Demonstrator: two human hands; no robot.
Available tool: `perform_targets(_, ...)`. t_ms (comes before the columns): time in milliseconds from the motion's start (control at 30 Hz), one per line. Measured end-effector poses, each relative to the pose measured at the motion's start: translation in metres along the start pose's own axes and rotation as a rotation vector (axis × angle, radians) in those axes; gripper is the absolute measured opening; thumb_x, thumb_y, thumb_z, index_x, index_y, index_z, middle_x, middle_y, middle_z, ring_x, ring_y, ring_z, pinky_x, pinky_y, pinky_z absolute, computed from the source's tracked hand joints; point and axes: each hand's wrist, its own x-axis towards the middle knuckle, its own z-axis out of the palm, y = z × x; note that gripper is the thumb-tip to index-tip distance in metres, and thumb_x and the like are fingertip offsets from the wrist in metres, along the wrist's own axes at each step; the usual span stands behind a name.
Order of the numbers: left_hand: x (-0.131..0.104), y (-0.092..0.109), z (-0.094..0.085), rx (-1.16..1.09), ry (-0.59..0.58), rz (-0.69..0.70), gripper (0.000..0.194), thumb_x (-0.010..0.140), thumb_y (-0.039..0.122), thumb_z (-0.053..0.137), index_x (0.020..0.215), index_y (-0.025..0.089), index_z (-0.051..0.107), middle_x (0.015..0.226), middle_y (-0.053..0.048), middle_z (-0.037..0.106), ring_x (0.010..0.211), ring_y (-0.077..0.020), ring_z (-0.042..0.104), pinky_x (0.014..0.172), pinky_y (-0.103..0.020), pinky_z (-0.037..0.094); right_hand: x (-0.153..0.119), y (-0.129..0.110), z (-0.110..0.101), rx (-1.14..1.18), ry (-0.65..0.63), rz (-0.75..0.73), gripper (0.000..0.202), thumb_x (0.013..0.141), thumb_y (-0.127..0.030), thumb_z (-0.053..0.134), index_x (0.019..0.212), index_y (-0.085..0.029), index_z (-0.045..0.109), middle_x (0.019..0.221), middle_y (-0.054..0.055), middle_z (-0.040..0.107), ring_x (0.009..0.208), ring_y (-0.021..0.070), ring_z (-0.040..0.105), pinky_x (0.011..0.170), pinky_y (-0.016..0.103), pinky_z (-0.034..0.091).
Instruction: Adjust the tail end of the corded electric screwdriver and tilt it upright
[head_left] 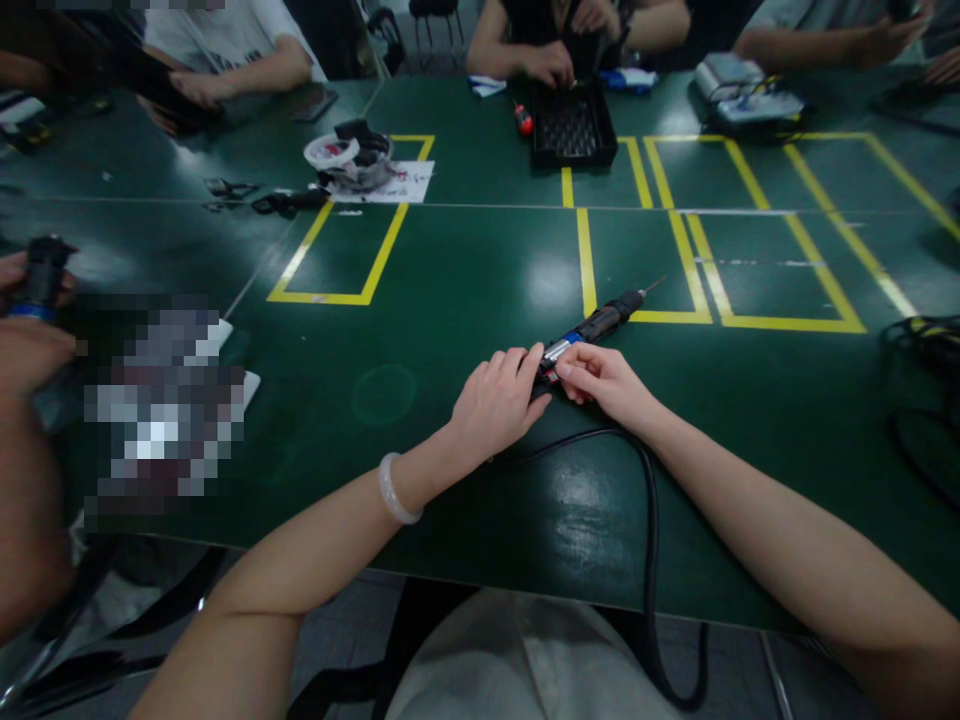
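The left hand and right hand hold the corded screwdriver inside the table's near edge, bit toward the far right corner. The paper's handwriting is unreadable.

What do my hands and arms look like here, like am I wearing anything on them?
Your left hand is bare and ungloved, with a pale, rounded bangle on that wrist. Your right hand is also bare, with nothing on its wrist. No sleeve shows along either forearm.

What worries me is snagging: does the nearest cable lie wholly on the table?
No, part of the black cable hangs below the table.
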Motion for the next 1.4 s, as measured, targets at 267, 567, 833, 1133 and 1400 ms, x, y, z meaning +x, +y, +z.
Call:
perform_targets(267, 0.0, -0.001, 0.001, -0.008, 0.01, 0.008, 0.062, 0.1, 0.042, 0.054, 0.151, 0.01, 0.039, 0.13, -0.016, 0.059, 0.11, -0.0281, 0.056, 0.088, -0.038, 0.047, 0.0, -0.003, -0.001, 0.016, -0.009, 0.009, 0.045, 0.084, -0.061, 0.072, 0.077, -0.019, 0.057, 0.055, -0.003, 0.057, 0.047, 0.0087, 0.049, 0.045, 0.022, 0.039)
perform_targets(567, 0.0, -0.002, 0.0, -0.024, -0.006, 0.01, 0.062, 0.101, 0.043, 0.052, 0.151, 0.01, 0.037, 0.131, -0.017, 0.058, 0.113, -0.0285, 0.056, 0.09, -0.038, 0.047, -0.004, 0.007, 0.0, -0.023, -0.034, -0.127, 0.031, 0.084, -0.045, 0.076, 0.094, -0.019, 0.063, 0.065, -0.004, 0.056, 0.054, 0.0105, 0.052, 0.052, 0.024, 0.042)
perform_targets(833, 0.001, -0.004, -0.002, -0.036, -0.05, 0.002, 0.068, 0.097, 0.044, 0.06, 0.151, 0.011, 0.037, 0.134, -0.016, 0.057, 0.113, -0.0285, 0.057, 0.091, -0.038, 0.047, -0.01, 0.002, -0.002, -0.548, -0.165, -0.371, 0.007, 0.091, -0.024, 0.066, 0.095, -0.02, 0.068, 0.066, -0.004, 0.056, 0.056, 0.0105, 0.05, 0.056, 0.024, 0.038)
perform_targets(1133, 0.0, -0.008, 0.006, -0.002, -0.002, 0.041, 0.087, 0.089, 0.068, 0.061, 0.149, 0.01, 0.038, 0.132, -0.017, 0.058, 0.11, -0.0281, 0.057, 0.087, -0.036, 0.046, -0.008, 0.001, -0.007, -0.536, -0.165, -0.448, 0.018, 0.095, -0.031, 0.063, 0.087, -0.019, 0.073, 0.071, 0.002, 0.068, 0.056, 0.0128, 0.055, 0.055, 0.026, 0.04)
perform_targets(1400, 0.001, -0.003, -0.001, -0.023, -0.007, -0.005, 0.059, 0.103, 0.052, 0.046, 0.146, 0.012, 0.043, 0.128, -0.015, 0.058, 0.108, -0.0274, 0.057, 0.087, -0.038, 0.046, -0.01, -0.001, -0.006, -0.39, -0.1, -0.294, 0.032, 0.097, -0.045, 0.061, 0.089, -0.018, 0.075, 0.07, 0.003, 0.067, 0.058, 0.0132, 0.054, 0.055, 0.027, 0.038)
